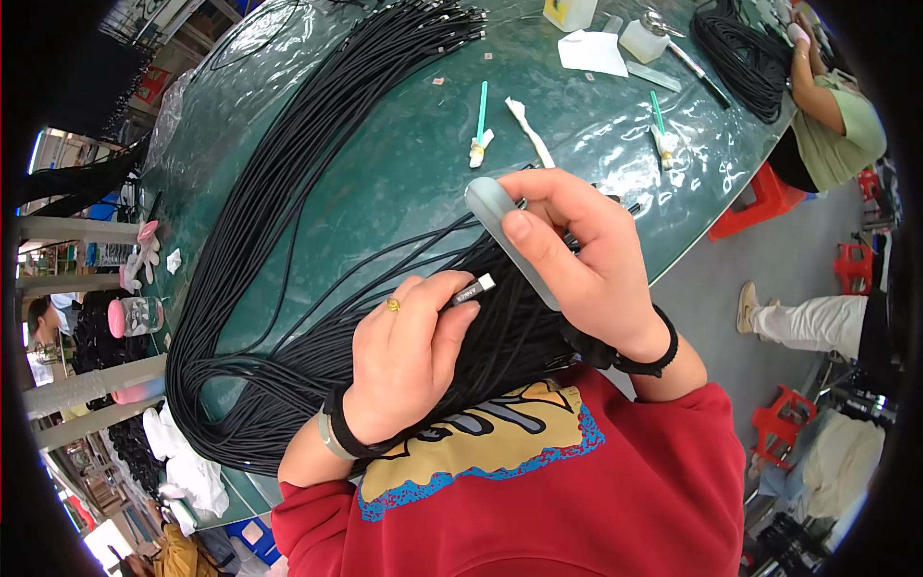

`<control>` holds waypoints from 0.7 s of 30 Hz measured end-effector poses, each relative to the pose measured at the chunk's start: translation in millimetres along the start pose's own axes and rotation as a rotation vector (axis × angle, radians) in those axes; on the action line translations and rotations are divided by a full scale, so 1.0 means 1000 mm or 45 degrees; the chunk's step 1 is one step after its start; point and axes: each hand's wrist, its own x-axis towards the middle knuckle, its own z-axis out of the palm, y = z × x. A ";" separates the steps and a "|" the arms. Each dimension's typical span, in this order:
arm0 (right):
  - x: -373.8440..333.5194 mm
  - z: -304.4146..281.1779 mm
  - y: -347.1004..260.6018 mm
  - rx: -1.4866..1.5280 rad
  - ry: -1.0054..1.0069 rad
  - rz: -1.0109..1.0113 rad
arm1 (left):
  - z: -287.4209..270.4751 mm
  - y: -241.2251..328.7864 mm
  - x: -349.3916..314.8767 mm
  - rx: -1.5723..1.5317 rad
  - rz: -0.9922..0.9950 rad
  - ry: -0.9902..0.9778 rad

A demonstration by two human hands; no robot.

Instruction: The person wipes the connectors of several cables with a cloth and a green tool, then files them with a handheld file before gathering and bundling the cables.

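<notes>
Left hand (409,332): grip pinching black connector (466,292), long axis slanting up-right, metal tip (487,282) toward right hand (588,252). Right grip: pinching translucent strip (493,209), above-right of connector, apart.

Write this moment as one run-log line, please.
left hand: holds black cable connector | right hand: holds pale translucent strip | green table: black cables lie bundled

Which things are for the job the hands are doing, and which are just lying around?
Seem part of the job:
black plug, in the left hand
pale round-ended piece, in the right hand
black cables, some beneath the hands

Probably just lying around:
pink-lidded jar
white cloth
red stool
</notes>
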 end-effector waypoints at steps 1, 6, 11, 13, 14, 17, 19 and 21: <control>-0.002 0.001 0.000 0.028 -0.016 0.014 | 0.000 0.000 0.000 0.005 -0.005 0.009; -0.008 0.005 0.003 0.014 -0.024 -0.104 | -0.016 0.003 0.001 -1.057 -0.915 -0.190; -0.009 0.008 0.003 -0.181 -0.060 -0.362 | -0.017 0.005 -0.001 -1.080 -0.890 -0.224; -0.009 0.008 0.000 -0.336 -0.148 -0.504 | -0.018 0.005 -0.001 -0.996 -0.873 -0.270; -0.008 0.008 0.000 -0.337 -0.145 -0.503 | -0.018 0.005 -0.001 -0.954 -0.863 -0.295; -0.005 0.008 0.000 -0.409 -0.100 -0.535 | -0.016 0.010 0.002 -0.694 -0.562 -0.340; 0.002 0.015 0.001 -0.368 -0.065 -0.502 | -0.014 0.012 0.001 -0.565 -0.409 -0.367; 0.011 0.022 0.003 -0.283 -0.012 -0.448 | -0.012 0.011 -0.002 -0.653 -0.572 -0.405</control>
